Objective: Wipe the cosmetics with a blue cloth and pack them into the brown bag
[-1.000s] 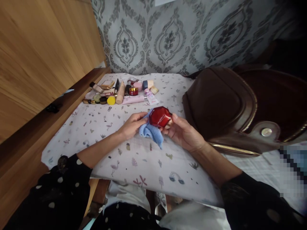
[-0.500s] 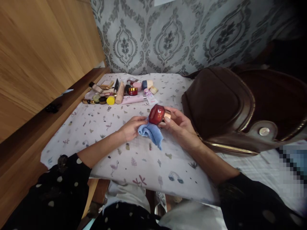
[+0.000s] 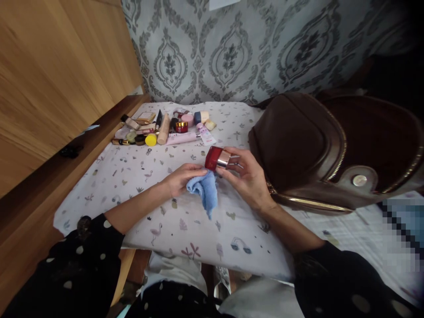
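My right hand [image 3: 248, 176] is closed on a red glass perfume bottle [image 3: 213, 158] with a rose-gold cap, held tilted above the table. In my left hand [image 3: 183, 179] is a blue cloth [image 3: 205, 190], pinched between thumb and fingers and hanging down in folds. The cloth's upper edge touches the underside of the bottle. Part of my left fingertips is hidden by the cloth and the bottle. Beyond my hands lies a group of cosmetics, among them a pale pink tube [image 3: 181, 138], a red jar with a gold lid [image 3: 181, 127] and a yellow-lidded pot [image 3: 151, 140].
A large brown leather bag [image 3: 298, 145] stands close to my right hand. A wooden cabinet [image 3: 66, 66] rises at the left. The table has a white printed cover [image 3: 132, 176]. Patterned wallpaper [image 3: 228, 57] is behind it.
The bottle has been turned in my right hand, so a different side shows. My right fingers have shifted on the cap. The cloth hangs lower and slightly further left.
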Demonstrator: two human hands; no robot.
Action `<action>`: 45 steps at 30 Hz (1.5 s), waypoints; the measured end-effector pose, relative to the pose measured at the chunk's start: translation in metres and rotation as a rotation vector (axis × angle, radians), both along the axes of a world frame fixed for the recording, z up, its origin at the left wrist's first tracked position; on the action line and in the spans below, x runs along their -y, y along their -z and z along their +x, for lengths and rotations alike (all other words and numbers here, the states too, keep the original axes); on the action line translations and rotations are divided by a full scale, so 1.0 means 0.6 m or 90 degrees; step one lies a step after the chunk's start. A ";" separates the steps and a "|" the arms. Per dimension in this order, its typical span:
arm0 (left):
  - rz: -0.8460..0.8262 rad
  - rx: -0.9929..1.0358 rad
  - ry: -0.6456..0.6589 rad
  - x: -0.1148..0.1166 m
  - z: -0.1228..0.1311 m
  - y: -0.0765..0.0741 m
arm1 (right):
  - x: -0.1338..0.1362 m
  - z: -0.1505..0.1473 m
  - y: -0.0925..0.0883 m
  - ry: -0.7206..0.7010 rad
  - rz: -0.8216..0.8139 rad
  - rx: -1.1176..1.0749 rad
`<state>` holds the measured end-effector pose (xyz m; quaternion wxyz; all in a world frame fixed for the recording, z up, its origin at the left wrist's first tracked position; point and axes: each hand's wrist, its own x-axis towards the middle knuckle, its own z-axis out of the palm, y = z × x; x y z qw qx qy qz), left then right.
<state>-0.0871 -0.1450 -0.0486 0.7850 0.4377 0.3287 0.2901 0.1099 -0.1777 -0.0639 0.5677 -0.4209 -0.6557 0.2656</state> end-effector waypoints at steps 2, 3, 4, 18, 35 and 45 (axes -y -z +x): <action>-0.002 -0.008 0.006 0.002 0.001 -0.003 | 0.004 0.001 -0.002 0.031 0.031 0.052; 0.002 -0.012 0.005 0.002 0.001 -0.005 | 0.005 0.001 -0.005 0.041 0.043 0.074; 0.008 -0.017 0.001 0.002 0.000 -0.005 | 0.006 0.002 -0.007 0.049 0.055 0.096; 0.174 -0.044 -0.185 -0.015 -0.014 -0.026 | 0.016 -0.002 -0.015 0.051 0.167 0.321; 0.658 -0.333 -0.192 0.005 -0.014 -0.021 | 0.001 0.002 -0.005 -0.030 -0.063 0.298; 1.123 -0.399 -0.101 0.025 -0.014 -0.014 | 0.010 -0.002 -0.010 0.002 -0.036 0.275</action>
